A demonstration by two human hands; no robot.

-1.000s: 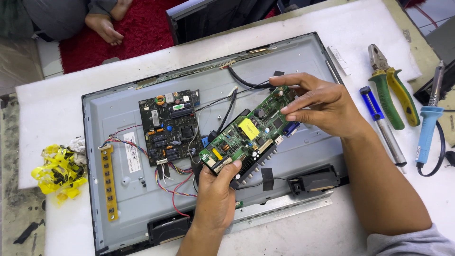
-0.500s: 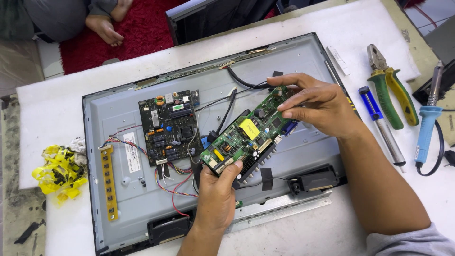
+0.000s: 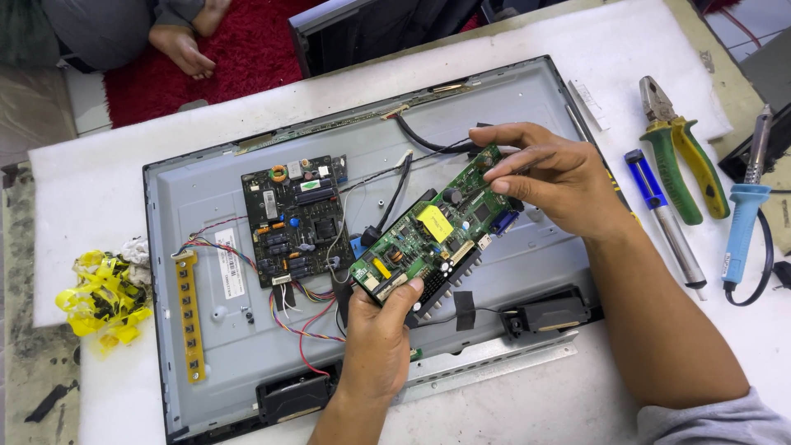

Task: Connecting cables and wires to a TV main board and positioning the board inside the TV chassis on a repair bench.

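Green circuit board [image 3: 434, 233] is pinched by left hand [image 3: 381, 336] and right hand [image 3: 545, 177] fingers above the panel [image 3: 247, 363].

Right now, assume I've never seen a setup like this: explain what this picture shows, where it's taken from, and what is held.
The picture comes from a camera on a person's head, looking down at their own bare hands. The left hand and right hand each hold one end of a green circuit board, lifted above the opened back of a flat screen panel on a white table. A darker board sits screwed into the panel. To the right lie green-handled pliers, a blue tool and a blue soldering iron. Yellow scraps lie left.
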